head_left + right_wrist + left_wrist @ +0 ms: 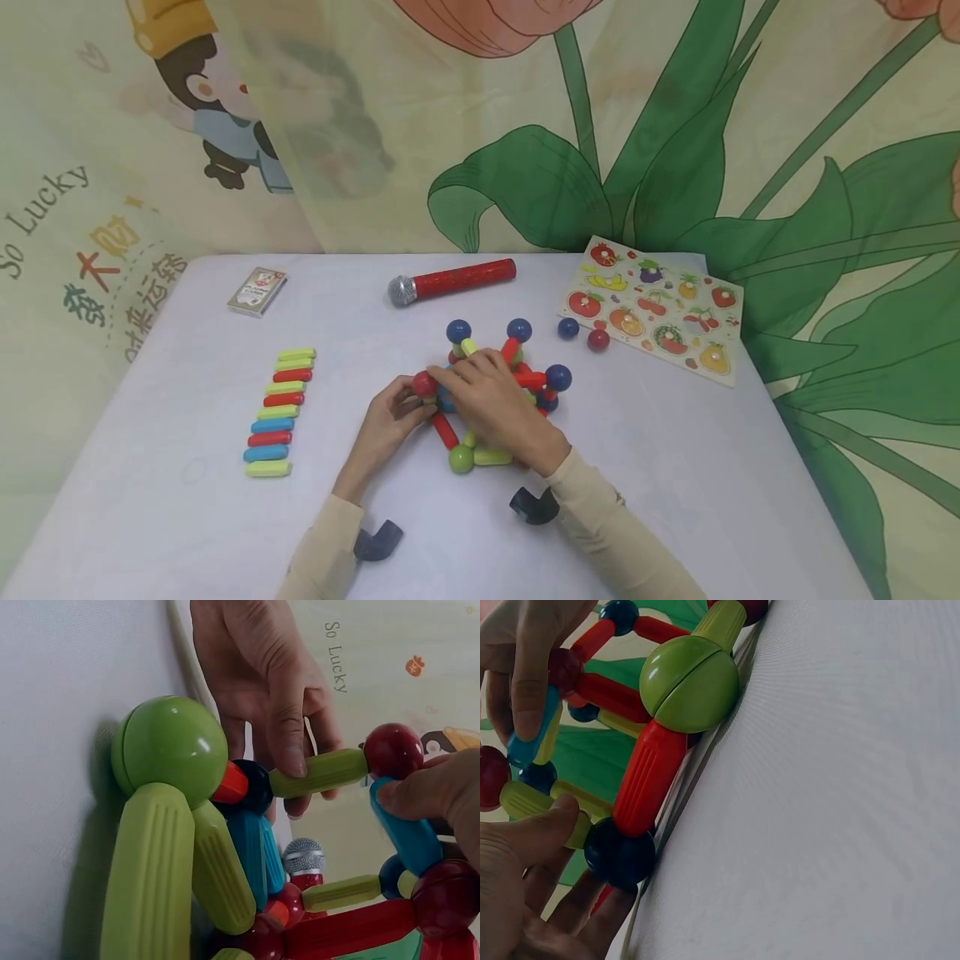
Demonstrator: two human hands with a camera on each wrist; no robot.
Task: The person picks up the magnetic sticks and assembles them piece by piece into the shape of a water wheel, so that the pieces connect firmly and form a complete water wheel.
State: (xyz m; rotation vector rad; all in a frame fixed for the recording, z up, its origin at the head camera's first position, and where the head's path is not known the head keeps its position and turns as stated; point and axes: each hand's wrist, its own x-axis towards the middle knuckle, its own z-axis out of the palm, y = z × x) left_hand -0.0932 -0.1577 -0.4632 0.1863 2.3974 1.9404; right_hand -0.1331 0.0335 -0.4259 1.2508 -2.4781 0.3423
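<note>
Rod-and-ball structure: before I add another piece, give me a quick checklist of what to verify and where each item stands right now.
1. Left hand steadies the rod-and-ball structure: ok, it pinches a yellow-green rod next to the red ball.
2. Right hand on the joint: ok, its fingers press the blue rod under that red ball.
3. Base seated on the table: ok, the green ball rests on it.
4. Spare rods in reach: ok, a row lies to the left.
5. Spare balls available: ok, two lie loose by the fruit puzzle.
6. Every joint fully joined: cannot tell, hands hide the middle.
</note>
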